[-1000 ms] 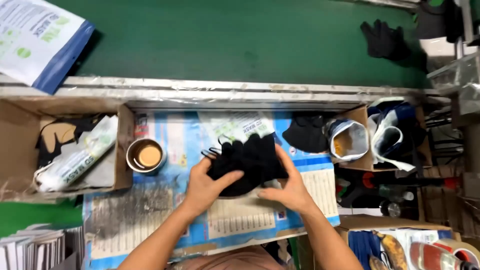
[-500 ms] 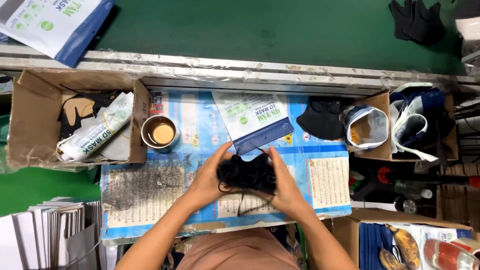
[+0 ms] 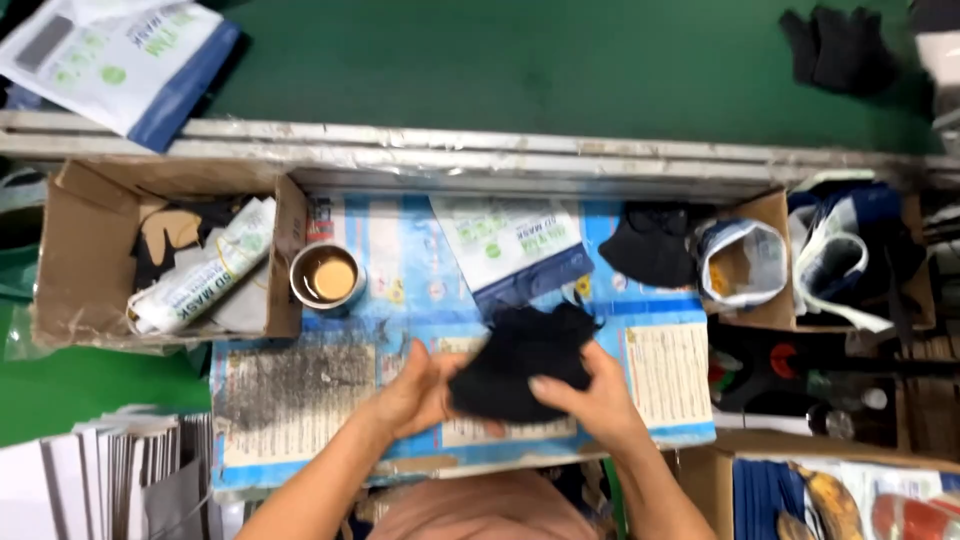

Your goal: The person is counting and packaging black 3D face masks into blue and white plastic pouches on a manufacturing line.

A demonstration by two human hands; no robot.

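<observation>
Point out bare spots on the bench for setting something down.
Free: worn mat between tape roll and left hand; mat strip right of the right hand; green belt centre. Crowded: cardboard box left, pouch, black stack, bags right.

Illumination is even, diffuse and moderately bright, falling from overhead; no single lamp is visible. Shadows are soft and short, deepest inside the cardboard box at the left and under the metal rail. The rail shows a mild sheen, and the white pouch at the upper left is nearly washed out. The whole frame is slightly soft from motion blur, most evident on the left hand, the right hand and the black bundle, which reads as a dark mass without texture. Printing on the bench is smeared. Straight edges bow slightly toward the frame corners.
</observation>
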